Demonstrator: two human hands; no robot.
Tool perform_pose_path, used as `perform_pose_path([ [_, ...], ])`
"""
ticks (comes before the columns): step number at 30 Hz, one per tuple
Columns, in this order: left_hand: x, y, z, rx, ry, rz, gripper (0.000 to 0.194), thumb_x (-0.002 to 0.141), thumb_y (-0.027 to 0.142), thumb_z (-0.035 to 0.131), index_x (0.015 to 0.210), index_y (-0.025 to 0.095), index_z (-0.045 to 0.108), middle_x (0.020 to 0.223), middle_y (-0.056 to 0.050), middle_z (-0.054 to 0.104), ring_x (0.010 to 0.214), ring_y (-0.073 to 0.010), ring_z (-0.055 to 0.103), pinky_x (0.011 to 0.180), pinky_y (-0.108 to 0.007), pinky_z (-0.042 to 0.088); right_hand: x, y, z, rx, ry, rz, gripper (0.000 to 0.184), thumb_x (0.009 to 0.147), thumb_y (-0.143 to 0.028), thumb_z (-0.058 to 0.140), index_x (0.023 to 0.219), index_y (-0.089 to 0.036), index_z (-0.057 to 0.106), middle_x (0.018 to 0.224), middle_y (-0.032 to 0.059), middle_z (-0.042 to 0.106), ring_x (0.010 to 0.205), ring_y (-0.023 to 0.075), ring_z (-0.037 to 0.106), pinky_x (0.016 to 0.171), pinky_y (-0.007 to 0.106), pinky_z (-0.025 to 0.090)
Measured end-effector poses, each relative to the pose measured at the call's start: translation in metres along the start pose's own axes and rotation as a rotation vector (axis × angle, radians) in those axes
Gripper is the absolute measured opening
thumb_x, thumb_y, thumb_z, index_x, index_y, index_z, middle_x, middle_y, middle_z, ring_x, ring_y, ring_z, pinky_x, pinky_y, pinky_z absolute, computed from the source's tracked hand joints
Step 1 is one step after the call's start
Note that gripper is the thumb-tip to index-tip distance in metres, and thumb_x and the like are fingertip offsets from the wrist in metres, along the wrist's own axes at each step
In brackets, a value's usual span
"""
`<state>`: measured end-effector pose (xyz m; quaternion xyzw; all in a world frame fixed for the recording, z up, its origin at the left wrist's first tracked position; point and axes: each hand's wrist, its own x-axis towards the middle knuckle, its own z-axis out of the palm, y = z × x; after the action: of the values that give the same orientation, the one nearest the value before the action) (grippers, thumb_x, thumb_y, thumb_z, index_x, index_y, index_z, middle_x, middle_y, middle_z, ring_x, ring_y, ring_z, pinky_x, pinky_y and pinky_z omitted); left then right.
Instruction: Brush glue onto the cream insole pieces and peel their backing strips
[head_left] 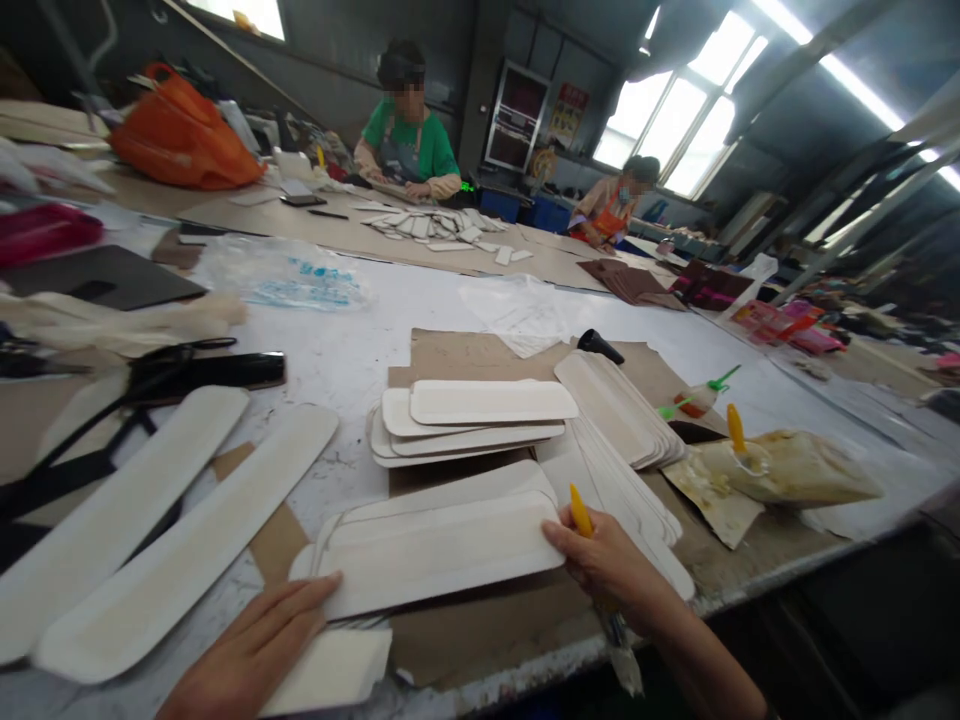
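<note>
A long pale panel (442, 550) with rounded corners lies at the front of the table on others of its kind. My left hand (251, 640) rests on its left end, fingers stretched out and close together; its thumb is hidden. In my right hand (611, 560) is a brush (581, 512), its yellow handle sticking up past the fingers and its bristles hanging below the hand. The thumb and fingertip of that hand touch the panel's right end. Another pale piece (337, 668) lies under my left hand. Just behind is a stack of similar panels (491, 402).
More panels lie fanned at right (615, 410), and two long strips (187, 540) at left. A glue-smeared bag (810, 470) with a yellow-handled tool (736, 430) sits right, near the table edge (555, 665). Two people (412, 140) work across the table.
</note>
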<state>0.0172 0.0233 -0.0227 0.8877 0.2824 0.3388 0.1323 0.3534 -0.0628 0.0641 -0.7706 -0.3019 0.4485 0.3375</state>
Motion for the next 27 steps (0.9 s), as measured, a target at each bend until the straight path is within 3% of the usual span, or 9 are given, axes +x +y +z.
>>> perform_pose_path([
  [3,0.021,0.013,-0.019,-0.255,-0.001,-0.459,0.026,0.076,0.042,0.058,0.098,0.030,0.065,0.104,0.003,0.069,0.094,-0.0181,0.063,0.086,-0.023,0.048,-0.005,0.001,-0.003,0.136,-0.052,0.002,0.043,0.068,-0.058,0.058,0.064,-0.021,0.035,0.042,-0.0115,0.028,0.038,0.0046,0.020,0.039,0.019,0.014],
  [4,0.027,0.017,-0.025,-0.344,-0.053,-0.775,0.028,0.076,0.044,0.060,0.099,0.030,0.066,0.102,0.002,0.069,0.097,-0.0188,0.062,0.083,-0.023,0.049,-0.007,0.002,-0.005,0.158,-0.060,-0.010,0.045,0.067,-0.059,0.059,0.065,-0.021,0.036,0.043,-0.0110,0.029,0.038,0.0048,0.021,0.039,0.019,0.015],
  [5,0.032,0.021,-0.030,-0.456,0.009,-1.002,0.031,0.074,0.048,0.061,0.094,0.026,0.068,0.098,0.000,0.070,0.096,-0.0198,0.062,0.083,-0.024,0.049,-0.009,0.002,-0.006,0.175,-0.067,-0.022,0.046,0.067,-0.060,0.060,0.065,-0.021,0.037,0.043,-0.0105,0.030,0.039,0.0051,0.022,0.040,0.019,0.015],
  [7,0.042,0.027,-0.035,-0.682,0.163,-1.247,0.037,0.068,0.053,0.064,0.081,0.019,0.068,0.078,-0.003,0.071,0.075,-0.0186,0.064,0.069,-0.024,0.051,-0.012,0.003,-0.008,0.209,-0.076,-0.037,0.047,0.067,-0.061,0.061,0.066,-0.021,0.038,0.044,-0.0102,0.030,0.040,0.0053,0.022,0.040,0.019,0.015],
  [9,0.049,0.033,-0.037,-0.832,0.264,-1.279,0.042,0.064,0.055,0.068,0.075,0.014,0.064,0.057,0.000,0.062,0.052,-0.0119,0.054,0.052,-0.020,0.045,-0.015,0.003,-0.008,0.238,-0.085,-0.032,0.047,0.067,-0.061,0.061,0.065,-0.021,0.037,0.044,-0.0108,0.028,0.040,0.0048,0.019,0.040,0.019,0.013],
  [13,0.056,0.043,-0.037,-0.957,0.236,-1.276,0.048,0.056,0.053,0.074,0.078,0.013,0.060,0.043,0.008,0.044,0.040,-0.0054,0.035,0.040,-0.016,0.028,-0.018,0.001,-0.005,0.272,-0.103,-0.022,0.049,0.066,-0.062,0.062,0.067,-0.021,0.037,0.043,-0.0120,0.025,0.039,0.0036,0.016,0.040,0.019,0.009],
  [18,0.060,0.052,-0.038,-1.077,0.191,-1.314,0.039,0.051,0.045,0.079,0.067,0.015,0.059,0.052,0.004,0.049,0.044,-0.0078,0.040,0.042,-0.019,0.036,-0.019,0.002,-0.001,0.310,-0.117,-0.031,0.049,0.065,-0.060,0.066,0.070,-0.020,0.039,0.045,-0.0116,0.027,0.041,0.0031,0.019,0.041,0.019,0.010],
  [22,0.064,0.053,-0.042,-1.198,0.129,-1.372,0.034,0.050,0.039,0.081,0.061,0.017,0.058,0.046,0.006,0.042,0.041,-0.0082,0.039,0.045,-0.023,0.042,-0.017,0.002,-0.002,0.377,-0.175,0.016,0.049,0.065,-0.059,0.066,0.069,-0.021,0.035,0.043,-0.0137,0.022,0.039,0.0016,0.013,0.039,0.018,0.007],
  [27,0.092,0.049,-0.049,-1.281,0.026,-1.420,0.035,0.055,0.041,0.079,0.066,0.016,0.058,0.045,0.006,0.040,0.041,-0.0086,0.040,0.042,-0.022,0.040,-0.005,-0.016,-0.016,0.453,-0.237,-0.022,0.047,0.067,-0.055,0.066,0.069,-0.021,0.034,0.042,-0.0137,0.025,0.038,0.0015,0.013,0.038,0.016,0.008],
])
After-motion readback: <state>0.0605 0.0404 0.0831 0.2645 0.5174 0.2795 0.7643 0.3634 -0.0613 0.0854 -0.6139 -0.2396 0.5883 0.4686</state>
